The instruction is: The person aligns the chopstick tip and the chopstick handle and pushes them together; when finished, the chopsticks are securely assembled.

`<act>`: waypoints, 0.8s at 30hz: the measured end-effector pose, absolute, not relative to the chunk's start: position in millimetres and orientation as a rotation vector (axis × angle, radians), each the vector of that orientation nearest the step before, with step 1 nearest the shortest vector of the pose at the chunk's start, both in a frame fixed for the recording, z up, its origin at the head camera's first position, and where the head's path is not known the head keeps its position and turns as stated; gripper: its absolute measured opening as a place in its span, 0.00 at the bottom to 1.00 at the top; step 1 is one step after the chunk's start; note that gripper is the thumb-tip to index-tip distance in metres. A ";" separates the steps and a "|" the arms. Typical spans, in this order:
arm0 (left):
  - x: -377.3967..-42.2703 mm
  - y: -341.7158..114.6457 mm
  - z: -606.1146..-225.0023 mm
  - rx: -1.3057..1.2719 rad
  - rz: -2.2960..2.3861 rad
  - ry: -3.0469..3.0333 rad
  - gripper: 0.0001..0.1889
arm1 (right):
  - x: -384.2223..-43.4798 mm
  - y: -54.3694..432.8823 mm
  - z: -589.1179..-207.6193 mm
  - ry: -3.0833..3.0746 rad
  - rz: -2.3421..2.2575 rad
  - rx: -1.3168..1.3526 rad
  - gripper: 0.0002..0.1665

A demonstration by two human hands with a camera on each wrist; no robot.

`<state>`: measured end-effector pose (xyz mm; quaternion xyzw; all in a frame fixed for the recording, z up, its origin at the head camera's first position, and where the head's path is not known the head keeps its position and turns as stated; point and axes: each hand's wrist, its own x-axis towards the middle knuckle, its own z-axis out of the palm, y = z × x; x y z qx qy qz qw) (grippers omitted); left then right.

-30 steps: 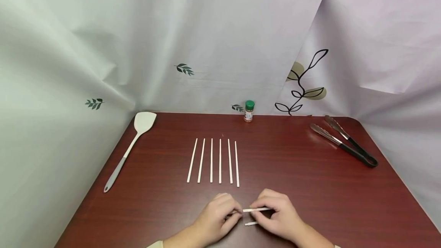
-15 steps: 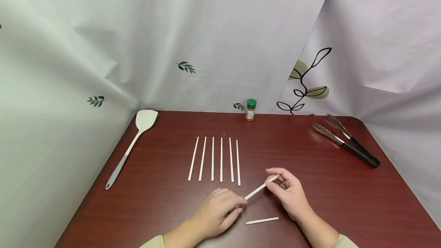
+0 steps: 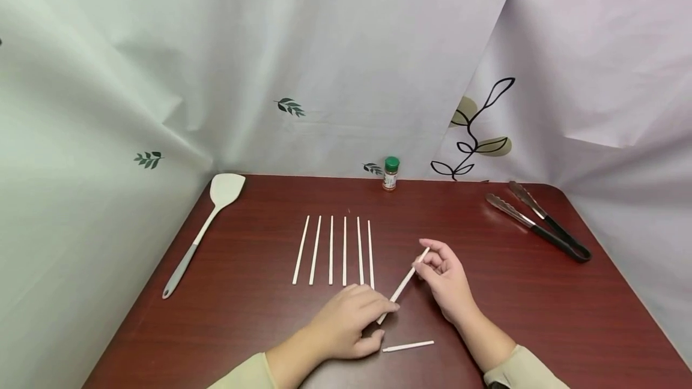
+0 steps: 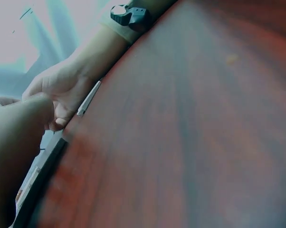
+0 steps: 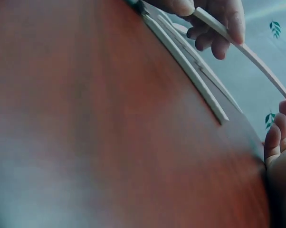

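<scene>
A slim white chopstick slants between the two hands. The right hand pinches its upper part with the thumb and fingers. At the lower end, the left hand has its index finger laid over the chopstick, its thumb apart below. From the right wrist view, the chopstick runs from the left hand's fingertips to the right hand at the edge. A shorter white stick piece with a narrowed left end lies on the table below the hands.
Several white chopsticks lie side by side mid-table, the rightmost close to the left hand. A white turner lies at the left, tongs at the right. A green-capped spice jar stands at the back by the cloth.
The right hand has moved up and away from the short piece, swinging the chopstick from near level to a steep slant. The left hand has shifted slightly right, its thumb now wide of the chopstick.
</scene>
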<state>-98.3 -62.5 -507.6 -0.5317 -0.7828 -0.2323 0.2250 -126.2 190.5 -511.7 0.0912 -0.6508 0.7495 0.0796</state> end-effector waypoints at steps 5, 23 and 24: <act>-105.7 -54.8 -508.8 -1.395 -0.530 -2.206 0.25 | -147.1 185.9 -510.1 -1.947 2.220 0.225 0.30; -115.9 -46.7 -512.1 -1.235 -0.387 -2.213 0.15 | -177.5 172.3 -509.5 -2.612 1.121 0.384 0.36; -115.8 -46.6 -512.8 -1.236 -0.390 -2.214 0.15 | -177.3 172.3 -509.9 -2.630 1.098 0.386 0.36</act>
